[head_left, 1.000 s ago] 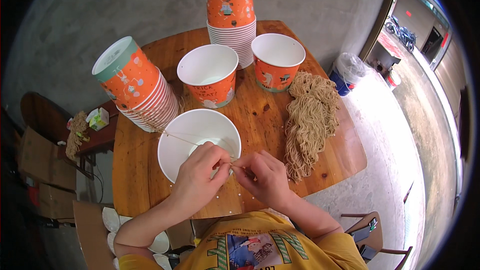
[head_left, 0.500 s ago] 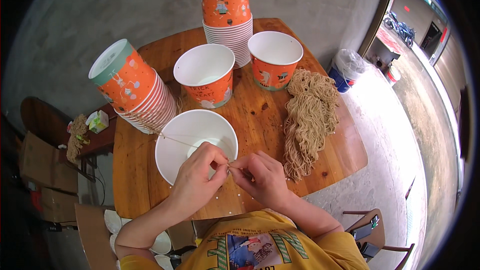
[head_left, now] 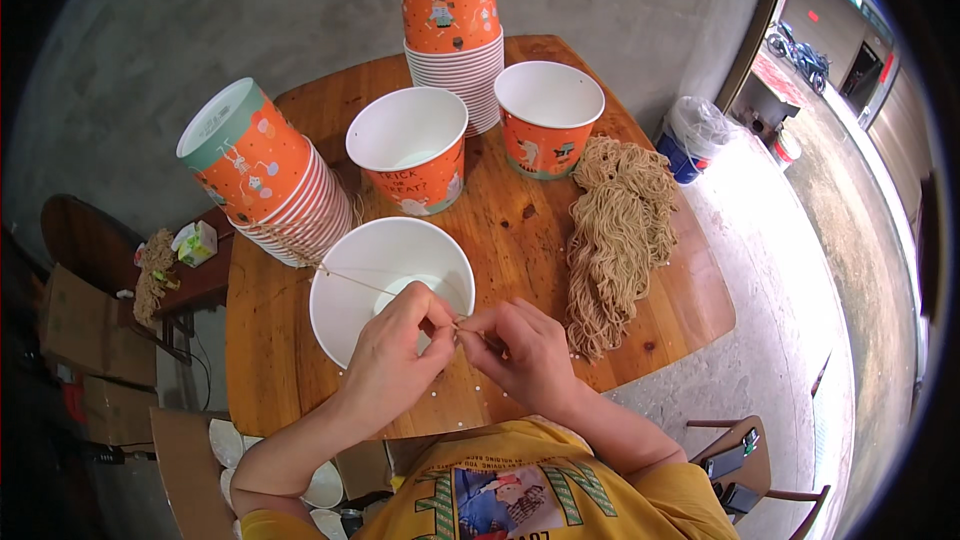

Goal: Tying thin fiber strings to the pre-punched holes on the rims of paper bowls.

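Observation:
A white-lined paper bucket (head_left: 335,285) stands near the table's front edge with its mouth up. Over its near right rim, my left hand (head_left: 405,340) pinches a thin tan cord (head_left: 358,280), which runs across the bucket's mouth to the far left rim. My right hand (head_left: 520,348) is closed on the same cord, fingertips almost touching those of my left hand. The fingers hide the cord's end and any knot in it. To the right of my right hand lies a thick bundle of tan cords (head_left: 622,245).
Two open orange buckets (head_left: 425,180) (head_left: 545,145) stand behind. Upside-down bucket stacks rise at the left (head_left: 260,165) and back (head_left: 452,25). The wooden table (head_left: 520,240) carries small white specks. A chair (head_left: 745,465) holding dark objects is at lower right.
Both hands stay in nearly the same spot, fingertips still together on the cord. Nothing else has visibly moved.

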Demonstrator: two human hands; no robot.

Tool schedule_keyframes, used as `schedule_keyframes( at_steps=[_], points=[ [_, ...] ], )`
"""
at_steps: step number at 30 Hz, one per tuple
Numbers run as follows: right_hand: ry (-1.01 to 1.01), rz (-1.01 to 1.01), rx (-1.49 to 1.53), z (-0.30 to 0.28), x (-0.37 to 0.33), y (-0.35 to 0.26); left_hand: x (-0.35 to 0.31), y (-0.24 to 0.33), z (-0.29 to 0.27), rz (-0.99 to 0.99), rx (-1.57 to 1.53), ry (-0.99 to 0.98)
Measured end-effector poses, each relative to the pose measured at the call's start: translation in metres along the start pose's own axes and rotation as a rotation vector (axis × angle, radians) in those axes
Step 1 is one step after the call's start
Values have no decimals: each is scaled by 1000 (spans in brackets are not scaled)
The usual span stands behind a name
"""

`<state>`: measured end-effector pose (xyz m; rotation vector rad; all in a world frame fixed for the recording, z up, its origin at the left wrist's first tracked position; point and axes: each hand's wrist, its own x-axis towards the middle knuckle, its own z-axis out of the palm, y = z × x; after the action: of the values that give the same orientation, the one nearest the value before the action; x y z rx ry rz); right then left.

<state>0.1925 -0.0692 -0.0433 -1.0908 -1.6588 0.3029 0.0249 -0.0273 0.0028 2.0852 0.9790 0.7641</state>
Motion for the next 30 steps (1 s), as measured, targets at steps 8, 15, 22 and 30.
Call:
schedule_keyframes(
  at_steps=[8, 15, 22, 30],
  points=[
    [12, 78, 54, 1, -1, -1, 0, 2, 1, -19, -79, 8],
    [22, 132, 81, 3, 3, 6, 3, 1, -3, -80, -170, -43],
    [13, 104, 98, -1, 5, 7, 6, -10, -4, -168, -330, -81],
    [-86, -179, -163, -14, 9, 18, 8, -13, -4, -216, -381, -113]
  ],
)
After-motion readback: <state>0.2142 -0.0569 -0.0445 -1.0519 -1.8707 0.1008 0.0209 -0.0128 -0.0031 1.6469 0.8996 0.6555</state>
